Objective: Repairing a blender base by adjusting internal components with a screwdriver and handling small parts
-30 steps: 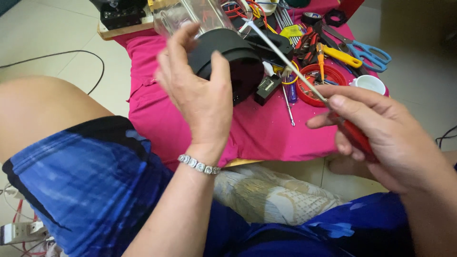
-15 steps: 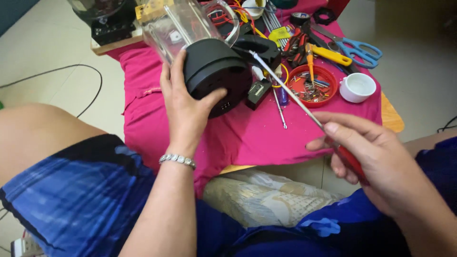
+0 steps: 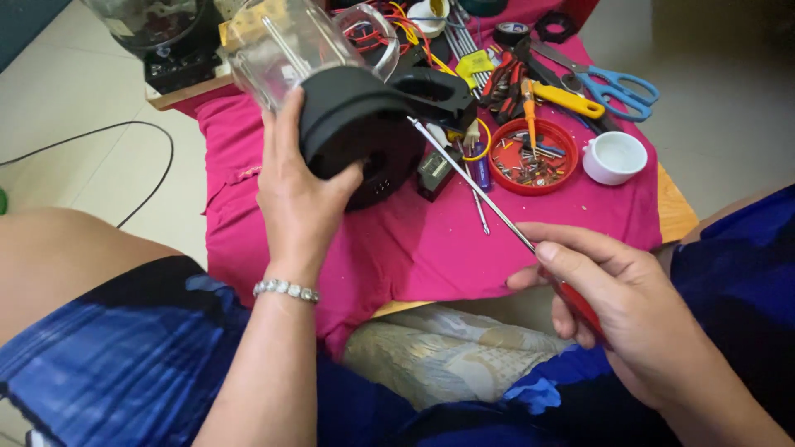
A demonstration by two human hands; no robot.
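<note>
Left hand (image 3: pixel 302 194) clasps blender jar (image 3: pixel 331 74) (black base); right hand (image 3: pixel 629 314) seemingly pinches screwdriver (image 3: pixel 489 211).

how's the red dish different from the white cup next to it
The red dish is shallow, wide and bright red; the white cup is deeper, smaller across and white. The dish holds a scatter of screws and small metal bits, while the cup looks empty. The cup has a small handle on its side; the dish has none. Both are round, upright, and sit on the pink cloth.
</note>
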